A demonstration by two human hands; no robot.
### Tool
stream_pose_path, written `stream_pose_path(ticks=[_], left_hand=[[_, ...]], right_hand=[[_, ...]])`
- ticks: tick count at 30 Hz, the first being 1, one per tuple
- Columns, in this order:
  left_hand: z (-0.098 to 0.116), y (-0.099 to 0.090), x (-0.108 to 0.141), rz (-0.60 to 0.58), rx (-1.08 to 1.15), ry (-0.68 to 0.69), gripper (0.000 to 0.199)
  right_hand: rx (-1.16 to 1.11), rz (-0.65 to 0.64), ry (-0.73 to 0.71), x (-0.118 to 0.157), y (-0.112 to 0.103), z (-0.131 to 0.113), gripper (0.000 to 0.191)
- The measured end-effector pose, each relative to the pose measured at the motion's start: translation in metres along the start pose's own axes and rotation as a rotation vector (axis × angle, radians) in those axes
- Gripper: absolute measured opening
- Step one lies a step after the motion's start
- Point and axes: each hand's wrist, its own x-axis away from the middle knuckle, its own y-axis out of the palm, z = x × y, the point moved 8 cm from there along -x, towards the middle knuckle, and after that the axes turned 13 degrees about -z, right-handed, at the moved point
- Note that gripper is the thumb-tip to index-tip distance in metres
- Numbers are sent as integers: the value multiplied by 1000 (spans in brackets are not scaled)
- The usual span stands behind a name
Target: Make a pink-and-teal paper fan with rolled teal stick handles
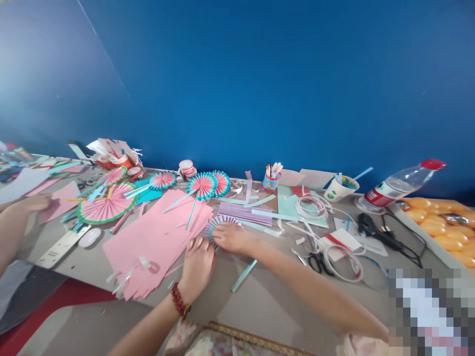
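A small purple pleated paper fan (214, 227), spread in a round, lies on the table in front of me. My left hand (199, 264), with a red bead bracelet at the wrist, is closed at the fan's lower left edge. Across the fan's middle lies my right hand (230, 237), its fingers curled down onto the pleats, partly hiding them. Just below my right wrist is a pale blue paper strip (244, 276). To the left spreads a stack of pink paper sheets (148, 237); behind the fan lie purple pleated strips (241, 213).
Finished-looking pink paper fans (202, 186) lie toward the wall. On the right are scissors (319, 263), a glue gun (374, 232), coiled white cord (310, 206), a paper cup (339, 189) and a plastic bottle (399, 188). A co-worker's hand (37, 202) reaches in at the left.
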Motion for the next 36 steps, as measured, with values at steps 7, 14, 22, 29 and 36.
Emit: stream_pose_path(ticks=[7,14,22,29,36], left_hand=[[-4,2,4,19,75,26,10],[-11,-9,9,59,222,47,11],[12,-29,-1,71,433,245,10],[77,-22,-17,-74,250,415,10],[90,-3,-18,-124,222,364,12]], right_hand=[[-116,64,3,24,-21,10,18],[-443,238,329,118,-34,47,22],[-342,4,598,172,13,24,38],[-362,83,664,173,6,22,19],[-396,75,615,176,7,10,12]])
